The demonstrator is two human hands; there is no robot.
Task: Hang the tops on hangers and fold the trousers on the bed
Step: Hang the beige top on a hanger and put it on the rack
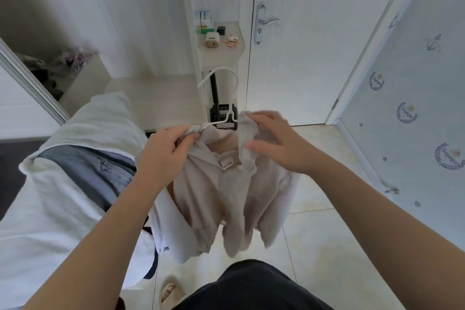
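Beige top (226, 191) on white hanger (227, 98) — between left hand (163, 151) and right hand (279, 141).

bed (37, 221) | blue-grey garment (100, 173) lies on it (crumpled) | shelf (224, 56) | white charger (212, 40)

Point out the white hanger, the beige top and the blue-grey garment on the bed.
white hanger (237, 85), head view, its hook.
beige top (226, 196), head view, front panel.
blue-grey garment (95, 171), head view, middle fabric.
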